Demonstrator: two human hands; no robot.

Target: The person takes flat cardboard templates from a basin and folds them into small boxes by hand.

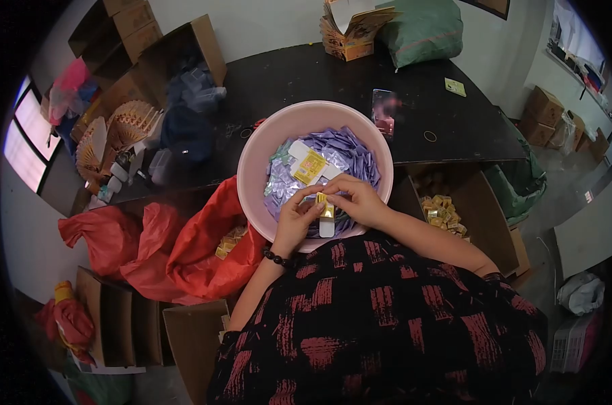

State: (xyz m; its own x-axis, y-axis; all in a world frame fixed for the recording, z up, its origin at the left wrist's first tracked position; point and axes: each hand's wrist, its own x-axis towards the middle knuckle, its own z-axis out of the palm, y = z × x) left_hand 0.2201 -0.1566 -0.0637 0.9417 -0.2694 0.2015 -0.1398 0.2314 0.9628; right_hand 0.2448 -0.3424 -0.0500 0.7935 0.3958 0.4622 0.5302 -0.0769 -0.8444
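Together, my fingers point(347, 188) clamp a small yellow-and-white cardboard box point(327, 227).
Mid-frame, a round pink basin point(253, 154) holds shiny purple packets point(352, 159).

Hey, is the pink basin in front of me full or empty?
Partly full: purple packets lie heaped inside the pink basin, with bare wall showing above them.

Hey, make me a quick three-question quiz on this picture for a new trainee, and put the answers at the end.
1. True or false: the dark beaded bracelet is worn on the right wrist.
2. What mostly fills the pink basin? A) folding fans B) purple packets C) red bags
3. Fill in: the left grip and right grip are together on a small yellow-and-white ____.

Key: 1. False, it is on the left. 2. B. 3. carton.
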